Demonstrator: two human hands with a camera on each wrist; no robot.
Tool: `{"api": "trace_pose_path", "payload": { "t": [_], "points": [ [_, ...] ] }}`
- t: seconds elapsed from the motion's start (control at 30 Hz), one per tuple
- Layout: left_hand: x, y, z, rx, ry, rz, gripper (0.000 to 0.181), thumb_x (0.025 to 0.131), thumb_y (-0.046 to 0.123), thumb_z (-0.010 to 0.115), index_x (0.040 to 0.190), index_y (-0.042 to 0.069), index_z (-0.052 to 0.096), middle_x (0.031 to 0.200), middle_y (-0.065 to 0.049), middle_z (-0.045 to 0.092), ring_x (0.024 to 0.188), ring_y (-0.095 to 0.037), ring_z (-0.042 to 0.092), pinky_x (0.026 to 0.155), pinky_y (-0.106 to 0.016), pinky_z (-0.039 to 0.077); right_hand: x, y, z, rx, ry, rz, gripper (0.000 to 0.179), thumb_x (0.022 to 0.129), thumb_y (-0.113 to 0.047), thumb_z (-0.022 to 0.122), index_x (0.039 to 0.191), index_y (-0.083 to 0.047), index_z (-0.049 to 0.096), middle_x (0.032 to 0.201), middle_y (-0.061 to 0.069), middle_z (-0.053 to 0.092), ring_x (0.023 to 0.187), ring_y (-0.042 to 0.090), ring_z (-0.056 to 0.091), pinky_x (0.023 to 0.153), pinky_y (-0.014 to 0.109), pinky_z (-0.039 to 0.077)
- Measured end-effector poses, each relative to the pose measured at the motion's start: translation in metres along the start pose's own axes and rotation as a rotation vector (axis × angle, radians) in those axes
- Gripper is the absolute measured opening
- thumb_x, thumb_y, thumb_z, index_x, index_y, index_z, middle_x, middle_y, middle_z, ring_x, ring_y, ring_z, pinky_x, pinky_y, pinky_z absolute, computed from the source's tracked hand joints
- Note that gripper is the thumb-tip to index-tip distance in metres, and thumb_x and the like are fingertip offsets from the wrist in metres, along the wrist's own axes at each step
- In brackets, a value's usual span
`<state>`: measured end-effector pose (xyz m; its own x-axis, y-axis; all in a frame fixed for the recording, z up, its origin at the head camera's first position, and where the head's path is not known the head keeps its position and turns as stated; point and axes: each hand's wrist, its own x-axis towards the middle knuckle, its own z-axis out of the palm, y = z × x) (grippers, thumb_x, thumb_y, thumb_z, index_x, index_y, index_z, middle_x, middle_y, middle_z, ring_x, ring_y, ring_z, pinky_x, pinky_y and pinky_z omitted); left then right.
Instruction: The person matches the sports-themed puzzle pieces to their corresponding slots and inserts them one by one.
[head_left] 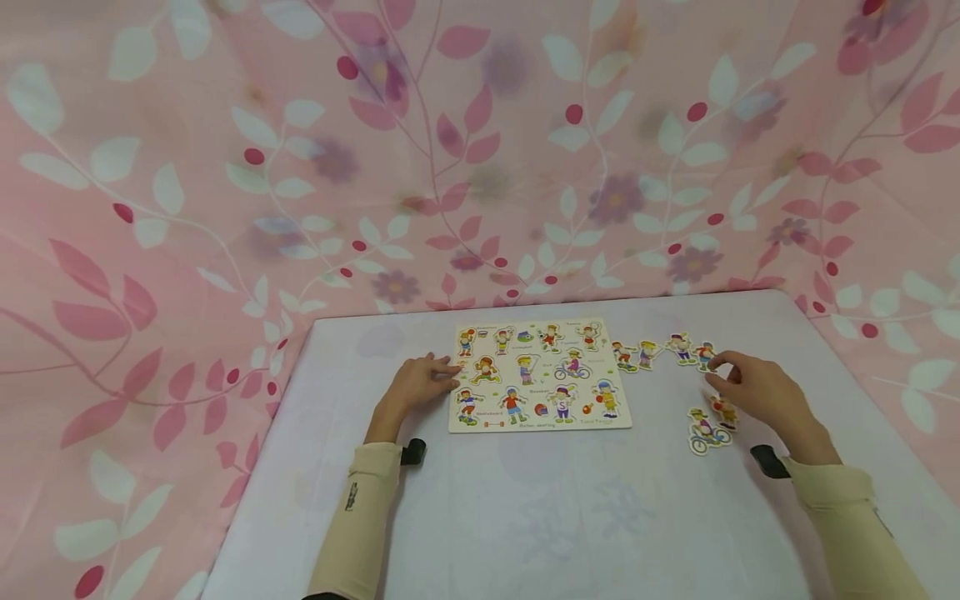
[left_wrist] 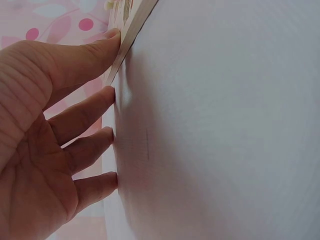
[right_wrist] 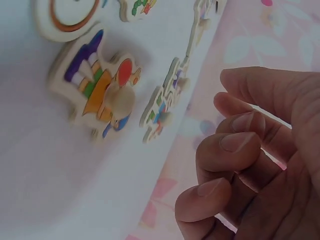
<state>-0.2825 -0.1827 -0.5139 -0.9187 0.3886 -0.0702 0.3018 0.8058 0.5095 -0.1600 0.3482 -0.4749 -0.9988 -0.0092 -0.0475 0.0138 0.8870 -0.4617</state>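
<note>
the puzzle board (head_left: 507,379) lies flat on the counter (head_left: 525,517). l hand (head_left: 416,383) is at its left edge, fingers spread, thumb touching the edge, no grip. r hand (head_left: 757,392) is right of the board, over the loose pcs, fingers bent a bit w/ a gap btwn thumb & fingers, nothing in them. four kid pcs (head_left: 681,350) lie beside the board; the bike pc (head_left: 707,432) & ball kid pc (head_left: 724,412) lie nearer the person.

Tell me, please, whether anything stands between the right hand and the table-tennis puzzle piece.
Nothing visible does: the right wrist view shows only open space between the right hand and the table-tennis puzzle piece, its knob uncovered.
</note>
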Motion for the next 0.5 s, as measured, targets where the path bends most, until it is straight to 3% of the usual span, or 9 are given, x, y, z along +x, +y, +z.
{"api": "trace_pose_path", "payload": {
  "t": [0.27,0.5],
  "points": [
    [0.000,0.000,0.000,-0.020,0.003,0.009,0.033,0.089,0.032,0.074,0.119,0.019,0.074,0.137,-0.007,0.058,0.140,-0.035,0.036,0.115,-0.051,0.024,0.037,-0.006,0.008,0.002,-0.002,-0.050,0.033,0.095,-0.029,0.065,0.119,-0.007,0.062,0.074,0.003,0.053,0.056,0.019,0.046,0.046,0.032,0.035],
    [0.000,-0.001,0.001,-0.027,0.003,-0.003,0.032,0.089,0.032,0.075,0.119,0.019,0.074,0.137,-0.005,0.058,0.141,-0.034,0.035,0.116,-0.051,0.023,0.069,-0.017,0.019,-0.006,-0.060,-0.061,0.032,0.094,-0.030,0.065,0.116,-0.007,0.064,0.078,0.004,0.057,0.063,0.020,0.050,0.049,0.032,0.038]
  ]
}}
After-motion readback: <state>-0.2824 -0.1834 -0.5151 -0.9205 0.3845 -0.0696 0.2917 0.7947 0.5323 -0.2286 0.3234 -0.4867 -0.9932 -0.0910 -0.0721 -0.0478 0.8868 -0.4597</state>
